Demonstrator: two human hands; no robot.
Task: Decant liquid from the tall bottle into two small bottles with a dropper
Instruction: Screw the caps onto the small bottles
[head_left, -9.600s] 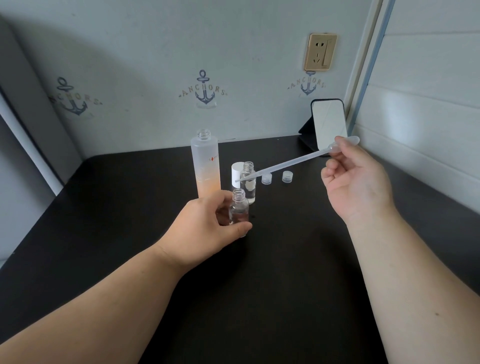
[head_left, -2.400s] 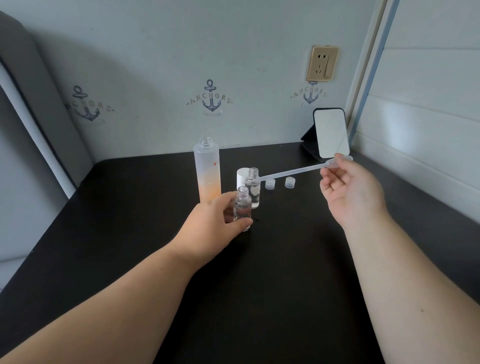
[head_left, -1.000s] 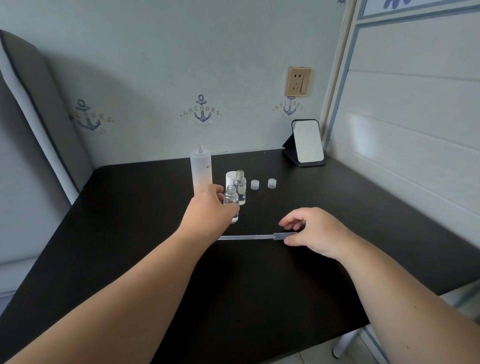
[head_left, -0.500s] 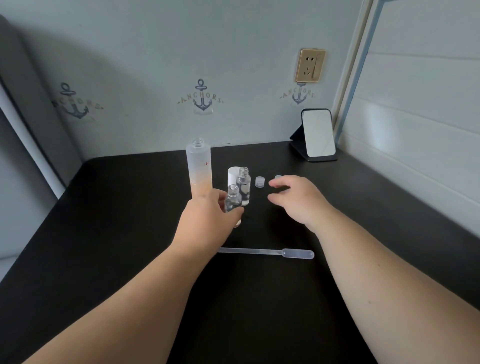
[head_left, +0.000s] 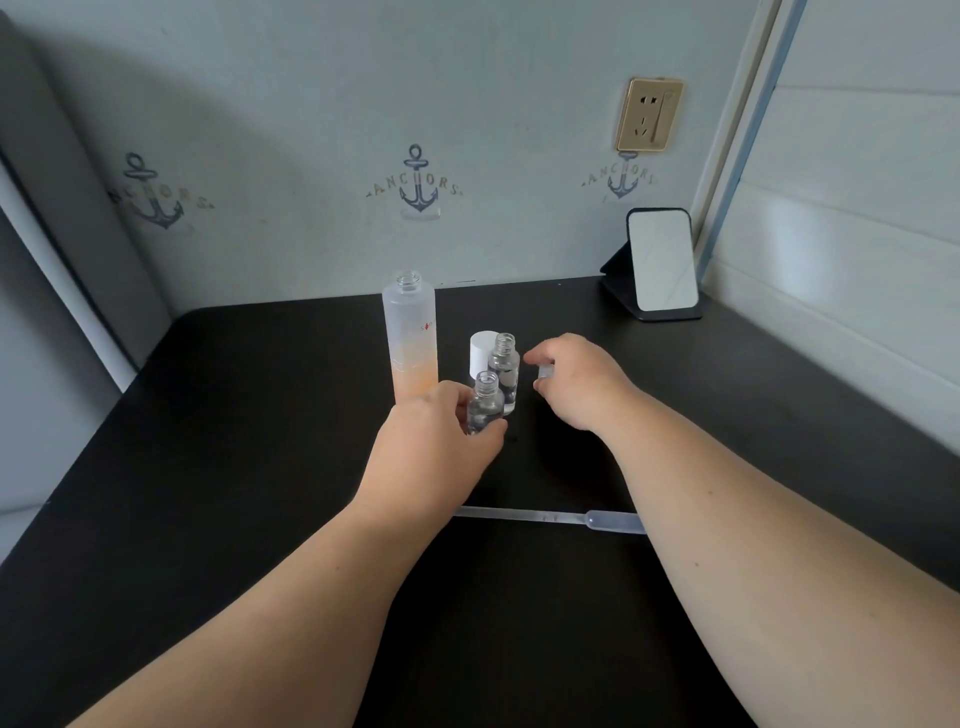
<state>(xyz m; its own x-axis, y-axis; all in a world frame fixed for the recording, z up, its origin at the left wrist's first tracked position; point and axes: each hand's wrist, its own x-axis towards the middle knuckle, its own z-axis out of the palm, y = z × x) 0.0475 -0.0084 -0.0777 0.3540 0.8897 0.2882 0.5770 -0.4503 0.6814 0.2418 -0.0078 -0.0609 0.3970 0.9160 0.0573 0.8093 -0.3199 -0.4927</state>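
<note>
Head view: the tall frosted bottle (head_left: 410, 343), uncapped, stands just behind the left hand (head_left: 436, 441), whose fingers grip the near small clear glass bottle (head_left: 484, 402). A nudge could topple either open bottle. The right hand (head_left: 576, 384) pinches a small translucent cap (head_left: 545, 372); the clear plastic dropper (head_left: 550, 518) lies nearer on the black surface (head_left: 208, 467).

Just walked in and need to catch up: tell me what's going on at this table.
A person is decanting liquid at a black table. The left hand grips the nearer small bottle, uncapped; the second small bottle stands just behind it, also open. The right hand pinches a small clear cap. The dropper lies flat on the table near the person. The tall bottle stands open, partly filled with orange liquid.
</note>
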